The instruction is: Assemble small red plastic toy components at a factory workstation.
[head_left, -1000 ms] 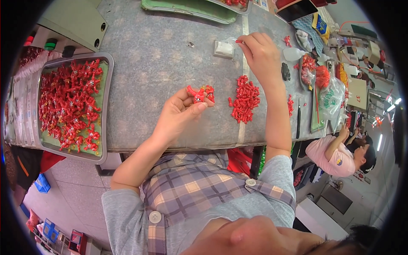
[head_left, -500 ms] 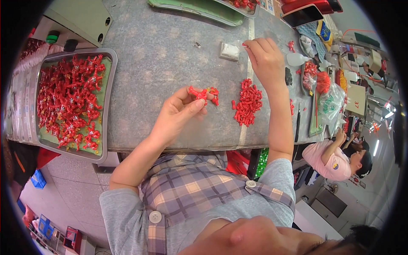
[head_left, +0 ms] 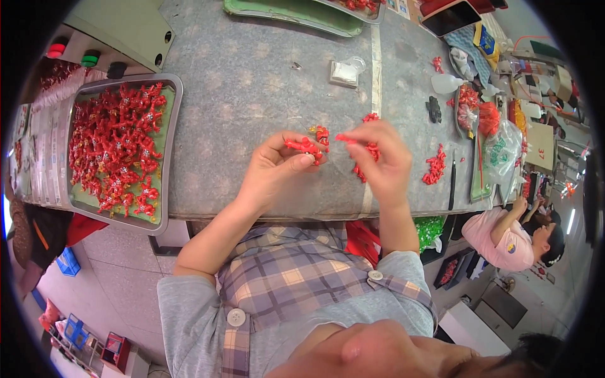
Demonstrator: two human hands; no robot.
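Note:
My left hand (head_left: 266, 165) is closed in a pinch round a small glossy red toy figure (head_left: 303, 147), held just above the grey table. Beside its fingertips is another red figure with yellow parts (head_left: 322, 134); I cannot tell whether the hand holds it too. My right hand (head_left: 386, 156), a little blurred, pinches a small red toy part (head_left: 343, 138) close to the figure. Under and behind that hand lies a pile of small red parts (head_left: 372, 151), mostly covered. Farther back sits a small open box with a white pad (head_left: 344, 74).
At the left stands a metal tray (head_left: 173, 135) heaped with red figures (head_left: 116, 148). Another green-lined tray (head_left: 293, 19) is at the far edge. To the right lie more red parts (head_left: 435, 165), a black pen-like tool (head_left: 453, 179) and a white squeeze bottle (head_left: 446, 83). A co-worker in pink (head_left: 501, 242) sits beyond.
My right hand has come back from beside the white pad to the left hand, carrying the small red part. The left hand stays about where it was, still holding the figure.

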